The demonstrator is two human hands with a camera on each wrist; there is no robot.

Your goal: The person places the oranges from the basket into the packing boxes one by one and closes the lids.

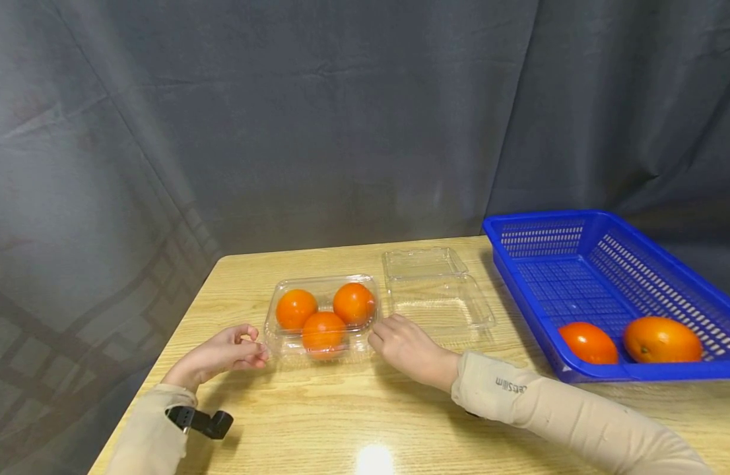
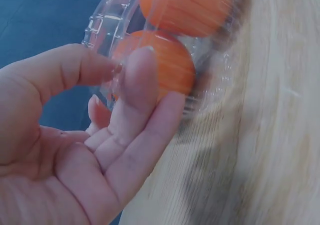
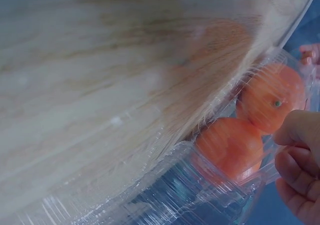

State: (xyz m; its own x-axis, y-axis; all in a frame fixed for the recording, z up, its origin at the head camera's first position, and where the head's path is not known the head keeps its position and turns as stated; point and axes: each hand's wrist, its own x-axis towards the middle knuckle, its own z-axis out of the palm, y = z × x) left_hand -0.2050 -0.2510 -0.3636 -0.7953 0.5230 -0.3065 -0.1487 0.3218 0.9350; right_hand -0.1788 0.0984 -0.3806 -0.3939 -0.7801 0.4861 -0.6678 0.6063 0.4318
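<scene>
A clear plastic clamshell box (image 1: 317,284) stands on the table with three oranges (image 1: 324,335) inside, its lid over them. By the left end of the box is my left hand (image 1: 231,353). Its fingertips come close to the rim, the thumb bent toward the fingers; contact is hard to tell. The left wrist view shows this hand (image 2: 100,130) in front of the plastic, with two oranges (image 2: 170,60) behind. My right hand (image 1: 409,346) pinches the box's right edge with curled fingers, though the fingertips are partly hidden. It also appears in the right wrist view (image 3: 302,160).
A second clear clamshell (image 1: 439,310) lies open just right of the filled box. Farther right, a blue plastic basket (image 1: 537,310) holds two oranges (image 1: 662,340) at its near end. Behind the wooden table (image 1: 317,422) hangs a dark grey curtain (image 1: 341,132).
</scene>
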